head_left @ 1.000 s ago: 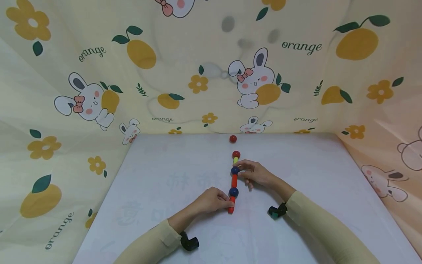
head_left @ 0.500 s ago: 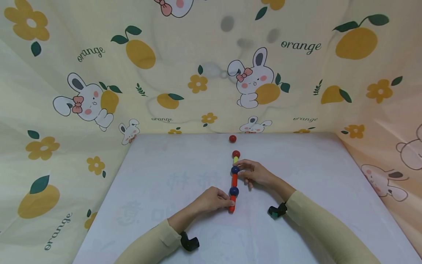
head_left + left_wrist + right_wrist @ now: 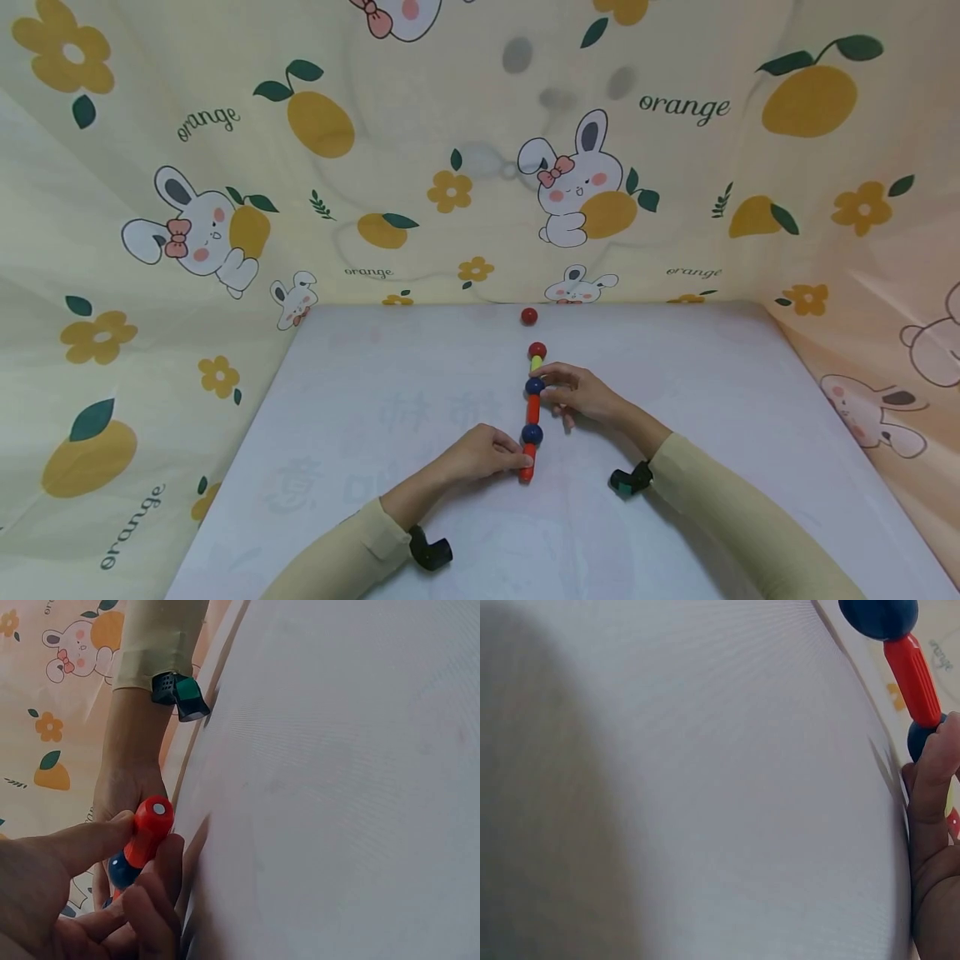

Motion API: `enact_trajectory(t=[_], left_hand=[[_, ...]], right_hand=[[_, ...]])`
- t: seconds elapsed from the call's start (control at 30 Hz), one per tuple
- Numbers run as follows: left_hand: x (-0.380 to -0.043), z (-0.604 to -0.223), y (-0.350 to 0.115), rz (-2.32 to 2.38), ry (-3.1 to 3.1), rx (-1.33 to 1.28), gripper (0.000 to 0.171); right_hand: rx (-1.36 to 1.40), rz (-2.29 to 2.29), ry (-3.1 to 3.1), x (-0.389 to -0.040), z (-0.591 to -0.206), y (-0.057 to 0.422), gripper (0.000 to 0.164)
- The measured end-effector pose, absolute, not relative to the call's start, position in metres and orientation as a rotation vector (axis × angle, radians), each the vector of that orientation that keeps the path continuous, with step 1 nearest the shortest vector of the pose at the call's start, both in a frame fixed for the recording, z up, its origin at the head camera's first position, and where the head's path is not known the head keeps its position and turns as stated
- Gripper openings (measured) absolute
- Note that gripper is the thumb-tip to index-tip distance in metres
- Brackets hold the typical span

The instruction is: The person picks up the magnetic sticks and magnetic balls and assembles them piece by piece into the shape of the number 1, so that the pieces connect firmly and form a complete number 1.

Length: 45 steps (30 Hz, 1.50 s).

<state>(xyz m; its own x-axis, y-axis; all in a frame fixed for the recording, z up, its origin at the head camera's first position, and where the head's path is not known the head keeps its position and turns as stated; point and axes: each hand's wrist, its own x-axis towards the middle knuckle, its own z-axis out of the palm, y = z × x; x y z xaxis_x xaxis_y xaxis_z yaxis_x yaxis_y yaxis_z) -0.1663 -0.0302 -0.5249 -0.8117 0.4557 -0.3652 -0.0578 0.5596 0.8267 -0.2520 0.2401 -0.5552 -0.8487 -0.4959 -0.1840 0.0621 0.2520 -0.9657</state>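
Observation:
A straight chain of magnetic-looking rods and balls runs away from me in the head view. Its near red rod is pinched between the thumb and fingers of my left hand; the left wrist view shows the rod's free end with a silver disc. Beyond it come a blue ball, a second red rod and another blue ball. My right hand pinches that farther ball. A yellow-green rod and a red ball form the far end.
Past the chain's far end, a separate red ball lies near the back edge of the white table. A printed cloth with rabbits and oranges hangs behind and at the sides.
The near red rod and the nearer blue ball have shifted very slightly away from me. Both hands keep the same holds.

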Motion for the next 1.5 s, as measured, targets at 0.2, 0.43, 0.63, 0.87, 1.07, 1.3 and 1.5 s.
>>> enact_trajectory(t=[0.2, 0.43, 0.63, 0.87, 1.07, 1.3, 1.5], left_hand=[[-0.169, -0.527, -0.03, 1.238, 2.201, 0.283, 0.021], [-0.171, -0.527, -0.03, 1.253, 2.192, 0.284, 0.022], [-0.171, -0.526, -0.031, 1.256, 2.194, 0.284, 0.022], [-0.172, -0.526, -0.031, 1.253, 2.193, 0.284, 0.022], [-0.171, -0.527, -0.031, 1.244, 2.193, 0.28, 0.023], [-0.171, -0.529, -0.03, 1.242, 2.188, 0.266, 0.024], [-0.171, -0.528, -0.029, 1.253, 2.173, 0.259, 0.022]], right_hand=[[-0.405, -1.635, 2.066, -0.253, -0.555, 0.24, 0.05], [-0.383, -1.639, 2.069, -0.254, -0.555, 0.24, 0.051], [-0.386, -1.644, 2.071, -0.255, -0.555, 0.239, 0.051], [-0.372, -1.648, 2.089, -0.255, -0.556, 0.238, 0.049], [-0.35, -1.646, 2.081, -0.254, -0.554, 0.239, 0.05], [-0.373, -1.609, 2.17, -0.255, -0.551, 0.244, 0.053], [-0.341, -1.604, 2.195, -0.262, -0.545, 0.247, 0.051]])
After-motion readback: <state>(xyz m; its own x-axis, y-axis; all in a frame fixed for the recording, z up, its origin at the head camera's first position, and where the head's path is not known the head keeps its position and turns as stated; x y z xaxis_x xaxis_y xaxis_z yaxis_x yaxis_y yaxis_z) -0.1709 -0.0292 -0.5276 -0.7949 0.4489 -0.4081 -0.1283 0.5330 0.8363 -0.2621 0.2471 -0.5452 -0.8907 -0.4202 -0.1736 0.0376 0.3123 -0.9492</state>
